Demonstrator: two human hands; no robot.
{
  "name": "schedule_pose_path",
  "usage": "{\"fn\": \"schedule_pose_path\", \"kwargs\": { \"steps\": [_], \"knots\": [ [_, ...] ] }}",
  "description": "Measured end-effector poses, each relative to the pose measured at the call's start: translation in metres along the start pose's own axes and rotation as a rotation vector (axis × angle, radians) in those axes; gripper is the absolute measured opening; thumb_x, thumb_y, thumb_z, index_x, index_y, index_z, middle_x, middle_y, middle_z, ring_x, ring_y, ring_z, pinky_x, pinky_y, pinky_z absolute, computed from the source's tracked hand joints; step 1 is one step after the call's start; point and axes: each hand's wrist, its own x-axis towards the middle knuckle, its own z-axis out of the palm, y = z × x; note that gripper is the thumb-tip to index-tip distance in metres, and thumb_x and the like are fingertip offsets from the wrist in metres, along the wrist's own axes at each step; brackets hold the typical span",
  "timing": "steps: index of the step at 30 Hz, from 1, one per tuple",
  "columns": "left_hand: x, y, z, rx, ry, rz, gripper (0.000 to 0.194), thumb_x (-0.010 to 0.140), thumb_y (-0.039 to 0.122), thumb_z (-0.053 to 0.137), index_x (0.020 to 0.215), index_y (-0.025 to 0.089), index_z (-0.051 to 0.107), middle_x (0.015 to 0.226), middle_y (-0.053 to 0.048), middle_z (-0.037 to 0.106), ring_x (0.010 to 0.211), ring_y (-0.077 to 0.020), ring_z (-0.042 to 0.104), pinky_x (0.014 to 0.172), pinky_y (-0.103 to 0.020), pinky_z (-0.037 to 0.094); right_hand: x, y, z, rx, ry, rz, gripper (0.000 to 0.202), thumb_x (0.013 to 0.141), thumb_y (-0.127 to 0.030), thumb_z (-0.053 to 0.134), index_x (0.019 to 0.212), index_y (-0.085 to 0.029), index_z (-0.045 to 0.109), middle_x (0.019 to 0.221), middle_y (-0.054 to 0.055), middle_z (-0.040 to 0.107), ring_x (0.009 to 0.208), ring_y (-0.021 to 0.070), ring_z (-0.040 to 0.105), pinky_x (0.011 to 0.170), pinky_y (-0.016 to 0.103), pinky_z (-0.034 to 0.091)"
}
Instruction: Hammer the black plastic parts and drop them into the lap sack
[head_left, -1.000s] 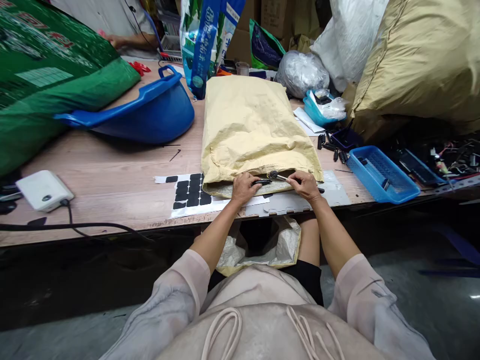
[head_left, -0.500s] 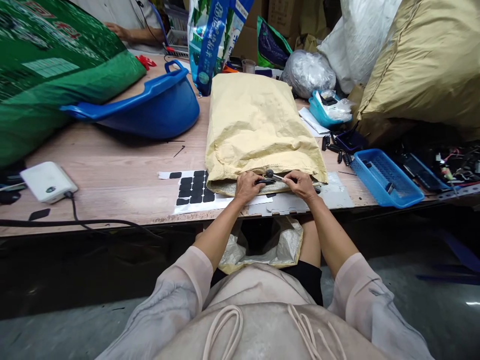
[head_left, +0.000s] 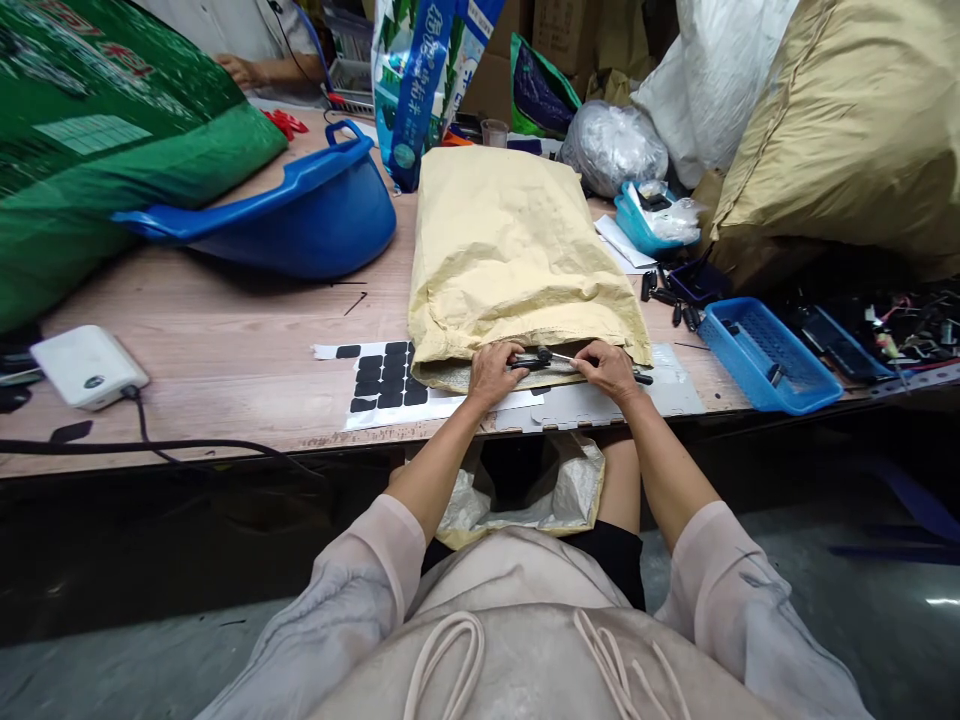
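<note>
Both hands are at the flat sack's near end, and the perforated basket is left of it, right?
No: the head view shows the perforated basket right of the flat sack, not left. The left hand and right hand are at its near end.

Pale beige-pink top (head_left: 525, 640), sheer loose sleeves (head_left: 360, 590) ending in plain cuffs, looped drawstring cords (head_left: 444, 660) at bottom centre, black shorts (head_left: 619, 565)

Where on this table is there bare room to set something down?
Bare wood shows on the table between the blue basin, the white box and the sheet of black squares. A narrow strip shows between the basin and the yellow sack. It is crowded right of the sack, with small black parts and a blue basket.
</note>
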Motion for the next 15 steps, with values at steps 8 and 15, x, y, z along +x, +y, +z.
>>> {"fn": "schedule_pose_path", "kwargs": {
  "steps": [8, 15],
  "knots": [
    [0.001, -0.003, 0.0, 0.05, -0.018, 0.033, 0.019, 0.085, 0.026, 0.076, 0.103, 0.028, 0.082, 0.105, -0.005, 0.074, 0.113, -0.0304, 0.06, 0.102, -0.046, 0.044, -0.008, 0.029, 0.011, -0.181, 0.087, 0.142, 0.018, 0.088, -0.039, 0.07, 0.089, -0.025, 0.081, 0.093, 0.007, 0.08, 0.095, 0.0264, 0.07, 0.088, 0.037, 0.051],
    [-0.003, -0.003, -0.005, 0.073, -0.067, 0.087, 0.022, 0.076, 0.024, 0.08, 0.098, 0.026, 0.08, 0.098, -0.004, 0.074, 0.108, -0.0303, 0.06, 0.102, -0.048, 0.043, -0.01, 0.027, 0.025, -0.304, 0.115, 0.164, 0.023, 0.089, -0.043, 0.069, 0.095, -0.023, 0.079, 0.096, 0.01, 0.078, 0.096, 0.0285, 0.067, 0.086, 0.037, 0.047]
  ]
}}
